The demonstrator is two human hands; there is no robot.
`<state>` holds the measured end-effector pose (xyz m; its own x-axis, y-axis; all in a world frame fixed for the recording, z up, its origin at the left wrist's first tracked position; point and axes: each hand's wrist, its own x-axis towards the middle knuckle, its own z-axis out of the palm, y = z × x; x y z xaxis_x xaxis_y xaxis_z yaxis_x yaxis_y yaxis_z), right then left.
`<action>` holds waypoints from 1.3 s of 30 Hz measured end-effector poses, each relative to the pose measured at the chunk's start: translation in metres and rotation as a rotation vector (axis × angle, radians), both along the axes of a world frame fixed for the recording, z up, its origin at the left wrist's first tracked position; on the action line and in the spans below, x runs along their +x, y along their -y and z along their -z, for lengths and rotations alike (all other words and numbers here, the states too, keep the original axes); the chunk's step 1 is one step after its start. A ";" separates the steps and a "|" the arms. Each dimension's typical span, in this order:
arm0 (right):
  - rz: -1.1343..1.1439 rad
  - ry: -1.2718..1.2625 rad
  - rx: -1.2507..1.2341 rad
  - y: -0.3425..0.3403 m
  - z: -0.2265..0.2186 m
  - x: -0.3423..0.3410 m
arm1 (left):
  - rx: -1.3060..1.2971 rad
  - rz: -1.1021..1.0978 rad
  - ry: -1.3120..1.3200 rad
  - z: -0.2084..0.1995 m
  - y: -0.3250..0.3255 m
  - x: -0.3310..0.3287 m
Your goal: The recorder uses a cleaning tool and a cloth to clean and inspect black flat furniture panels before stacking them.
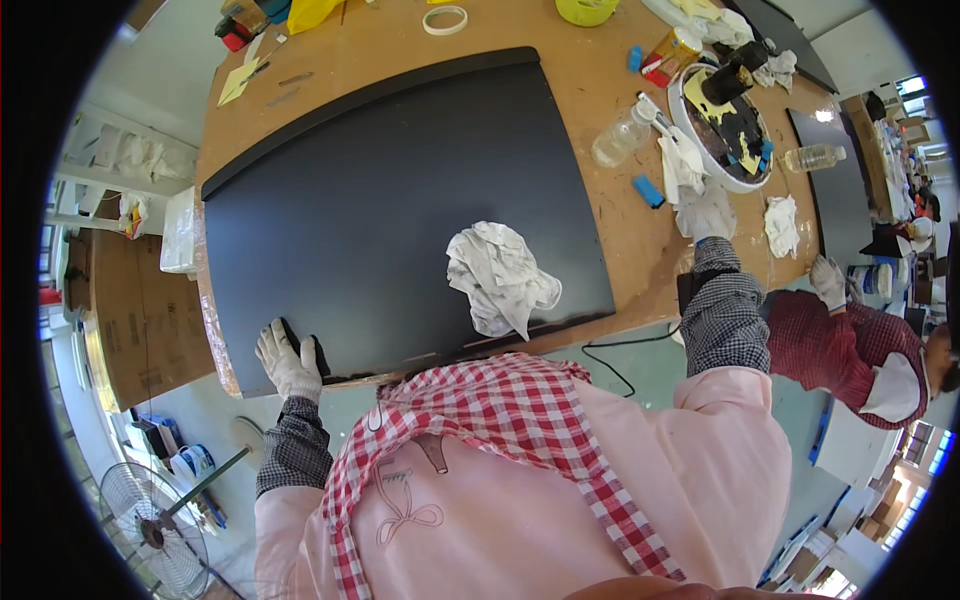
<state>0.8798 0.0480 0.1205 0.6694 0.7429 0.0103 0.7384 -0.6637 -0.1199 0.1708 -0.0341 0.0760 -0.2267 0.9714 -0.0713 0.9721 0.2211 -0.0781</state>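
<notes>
My left hand (288, 362), in a white glove, rests at the near left corner of a large black panel (400, 190), fingers stretched out. A darker shape lies along its thumb; whether it is a shadow or an object I cannot tell. On the panel's near right part sits a crumpled white cloth (495, 275), apart from both hands. My right hand (708, 212), also gloved, reaches to the near side of a round white tub (745, 184) with dark, stained contents. A white rag (681, 165) lies just beyond this hand, whose fingers are hard to make out.
Around the tub stand a clear bottle (620, 138), a blue block (648, 191), another bottle (812, 158) and a crumpled white wipe (781, 226). A tape roll (444, 20) lies at the far edge. A co-worker (850, 350) stands at right, a fan (150, 525) at lower left.
</notes>
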 end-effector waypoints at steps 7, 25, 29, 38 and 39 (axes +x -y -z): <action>0.084 -0.480 0.814 0.009 -0.035 0.059 | 0.029 0.059 -0.015 0.012 0.000 -0.009; -0.172 -0.234 0.457 0.055 -0.011 0.044 | 0.044 0.015 0.022 0.001 -0.003 -0.001; -0.222 -0.636 0.037 0.047 -0.038 -0.052 | 0.110 0.001 0.037 0.001 0.005 -0.004; -0.471 -0.614 -0.213 0.077 -0.003 -0.128 | 0.159 -0.512 0.059 0.002 0.011 -0.018; -0.478 -0.654 -0.183 0.078 0.000 -0.130 | 0.167 -0.529 0.057 0.002 0.014 -0.025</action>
